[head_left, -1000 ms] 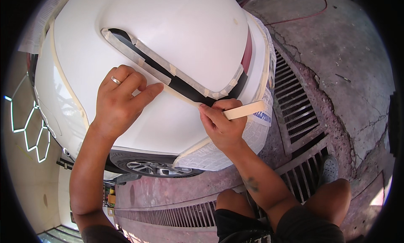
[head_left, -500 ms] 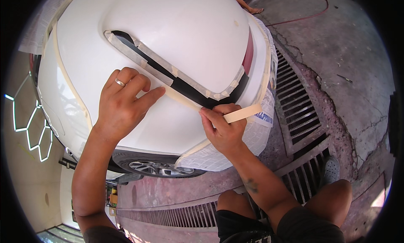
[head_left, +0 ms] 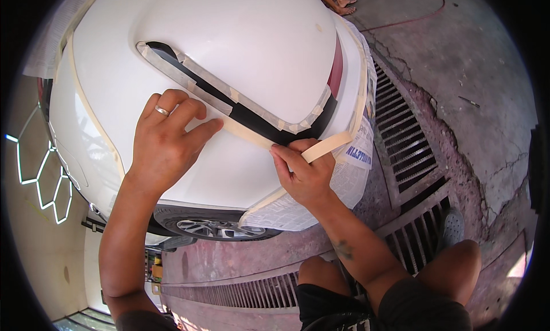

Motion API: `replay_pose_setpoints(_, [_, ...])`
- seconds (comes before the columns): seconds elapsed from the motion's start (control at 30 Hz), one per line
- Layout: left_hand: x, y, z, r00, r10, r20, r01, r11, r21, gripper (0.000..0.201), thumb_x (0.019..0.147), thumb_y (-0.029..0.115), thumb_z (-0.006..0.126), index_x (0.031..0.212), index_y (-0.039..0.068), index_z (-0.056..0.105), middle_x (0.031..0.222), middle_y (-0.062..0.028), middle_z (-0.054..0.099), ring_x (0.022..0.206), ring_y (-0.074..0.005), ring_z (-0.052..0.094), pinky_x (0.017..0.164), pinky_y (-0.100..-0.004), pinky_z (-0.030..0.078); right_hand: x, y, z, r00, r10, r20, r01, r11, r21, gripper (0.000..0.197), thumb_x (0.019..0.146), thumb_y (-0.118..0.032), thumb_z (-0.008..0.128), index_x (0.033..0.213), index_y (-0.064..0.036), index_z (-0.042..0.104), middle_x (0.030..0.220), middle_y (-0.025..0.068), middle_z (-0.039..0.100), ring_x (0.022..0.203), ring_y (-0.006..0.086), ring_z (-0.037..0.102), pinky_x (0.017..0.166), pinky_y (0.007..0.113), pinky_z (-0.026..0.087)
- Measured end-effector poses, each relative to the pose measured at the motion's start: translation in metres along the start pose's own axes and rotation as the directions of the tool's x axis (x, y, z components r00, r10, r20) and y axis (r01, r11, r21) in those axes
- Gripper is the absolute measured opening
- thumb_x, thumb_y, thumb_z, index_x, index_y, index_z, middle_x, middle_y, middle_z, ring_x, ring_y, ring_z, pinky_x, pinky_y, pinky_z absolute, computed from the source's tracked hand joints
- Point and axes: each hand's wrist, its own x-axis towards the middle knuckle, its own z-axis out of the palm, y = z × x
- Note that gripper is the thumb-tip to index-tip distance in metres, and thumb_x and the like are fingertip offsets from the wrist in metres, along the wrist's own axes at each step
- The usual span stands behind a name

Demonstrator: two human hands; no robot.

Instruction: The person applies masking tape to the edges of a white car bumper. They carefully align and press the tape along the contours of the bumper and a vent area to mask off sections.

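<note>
A strip of cream masking tape [head_left: 247, 131] stretches between my two hands along the lower edge of a black, blade-shaped recess [head_left: 258, 120] in a white car body [head_left: 246, 50]. My left hand [head_left: 167, 140], wearing a ring, has its fingers curled and its thumb tip at the strip's upper left end. At the other end my right hand [head_left: 306, 173] pinches the strip, whose loose tail curls up past the knuckles. Translucent strips of tape [head_left: 197, 67] line the recess's upper edge and the left part of its lower edge.
Newspaper sheets [head_left: 289, 210] are taped over the lower right of the car, beside a wheel [head_left: 215, 223]. Metal drain grates [head_left: 404, 136] run across the cracked concrete floor [head_left: 470, 56]. Another person's feet [head_left: 344, 5] and a red hose [head_left: 412, 22] are at the far edge.
Both hands keep almost the same hold on the strip. The loose tail of tape has bent and shifted slightly left. Another person's second foot has come into sight at the top.
</note>
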Motion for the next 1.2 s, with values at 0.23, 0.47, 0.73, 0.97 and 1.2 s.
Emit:
replay_pose_setpoints(0.23, [0.003,-0.002,-0.004,1.000,-0.012,-0.012,0.011,1.000,-0.025,0.038,0.060,0.003,0.092,0.096,0.016,0.087,0.101,0.0000,0.066,0.105,-0.0260,0.064,0.086,-0.0413,0.054,0.005,-0.005,0.001,0.999,0.044,0.001,-0.044,0.999,0.024,0.026,0.076,-0.004,0.092,0.097,-0.0135,0.080,0.080,0.0006,0.068,0.070,0.0225,0.066,0.063,0.038,0.050])
replay_pose_setpoints(0.47, [0.006,-0.002,-0.005,0.999,-0.027,-0.028,0.026,0.999,-0.032,0.037,0.060,0.001,0.092,0.094,0.014,0.086,0.101,0.0000,0.067,0.106,-0.0268,0.064,0.088,-0.0418,0.055,0.009,-0.007,-0.001,0.998,0.056,0.025,-0.058,0.996,0.062,0.026,0.079,0.004,0.091,0.099,-0.0078,0.080,0.084,0.0066,0.072,0.070,0.0240,0.072,0.061,0.035,0.054])
replay_pose_setpoints(0.73, [0.009,-0.001,-0.007,0.999,-0.033,-0.025,0.032,0.999,-0.037,0.035,0.061,0.001,0.092,0.093,0.013,0.085,0.098,-0.0003,0.067,0.105,-0.0272,0.064,0.089,-0.0426,0.055,0.010,-0.008,0.005,0.996,0.092,-0.013,-0.092,0.995,0.050,0.023,0.081,-0.004,0.091,0.095,-0.0129,0.075,0.079,0.0039,0.070,0.064,0.0234,0.066,0.056,0.037,0.048])
replay_pose_setpoints(0.97, [0.011,-0.001,-0.001,0.998,-0.034,-0.048,0.033,0.999,-0.030,0.032,0.064,0.001,0.093,0.092,0.013,0.085,0.095,0.0003,0.067,0.103,-0.0261,0.064,0.086,-0.0419,0.054,0.009,-0.007,0.006,0.992,0.123,-0.002,-0.123,0.992,0.035,0.023,0.080,-0.004,0.091,0.093,-0.0134,0.074,0.080,0.0046,0.071,0.064,0.0240,0.066,0.056,0.037,0.050])
replay_pose_setpoints(1.2, [0.016,-0.002,-0.003,0.997,-0.046,-0.056,0.045,0.999,-0.025,0.028,0.066,0.001,0.093,0.089,0.014,0.086,0.094,0.0005,0.065,0.101,-0.0247,0.064,0.084,-0.0413,0.053,0.008,-0.005,0.008,0.995,0.096,-0.014,-0.096,0.995,0.028,0.024,0.079,-0.004,0.091,0.093,-0.0142,0.076,0.082,0.0042,0.071,0.068,0.0235,0.068,0.057,0.037,0.050])
